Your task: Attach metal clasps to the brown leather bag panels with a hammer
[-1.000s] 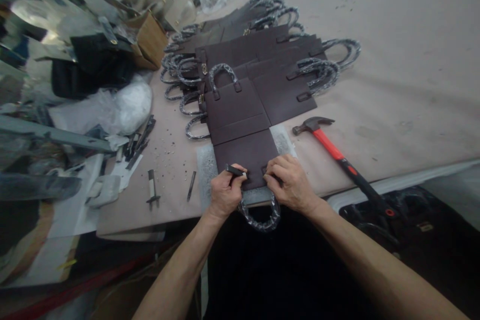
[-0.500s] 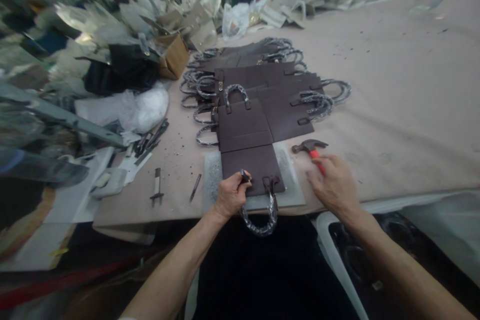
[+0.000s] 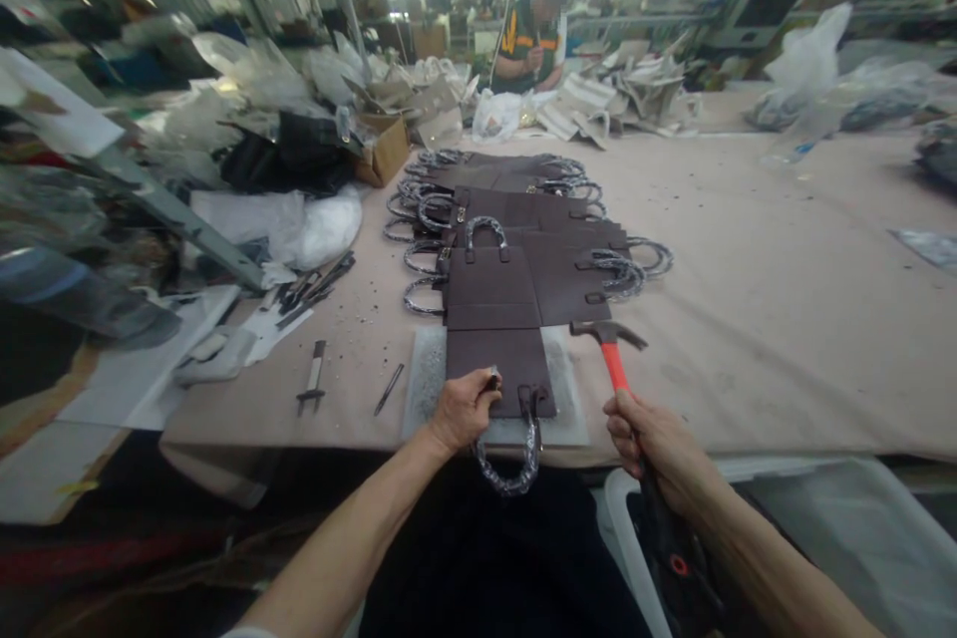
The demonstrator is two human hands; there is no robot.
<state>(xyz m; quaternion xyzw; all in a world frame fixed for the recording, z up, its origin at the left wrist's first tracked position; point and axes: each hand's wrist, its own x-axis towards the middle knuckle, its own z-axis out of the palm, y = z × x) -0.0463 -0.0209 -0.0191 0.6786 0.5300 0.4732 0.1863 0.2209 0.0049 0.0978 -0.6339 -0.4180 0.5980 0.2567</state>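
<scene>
A dark brown leather bag panel (image 3: 499, 360) lies on a pale pad (image 3: 568, 419) at the table's near edge, its plastic-wrapped handle (image 3: 508, 469) hanging over the edge. My left hand (image 3: 465, 409) pinches a small dark handle tab against the panel's near left corner. My right hand (image 3: 652, 444) is closed round the red-and-black handle of a claw hammer (image 3: 609, 344), whose head is lifted above the table right of the panel.
Beyond the panel lies a row of several finished brown panels with wrapped handles (image 3: 523, 239). Small punches and tools (image 3: 312, 384) lie left on the table. Bags, boxes and plastic pile up at far left. A person (image 3: 534, 35) works at the table's far end.
My right hand left the panel, reached right to the hammer, gripped it and raised it. My left hand stayed on the tab. The view tilted up.
</scene>
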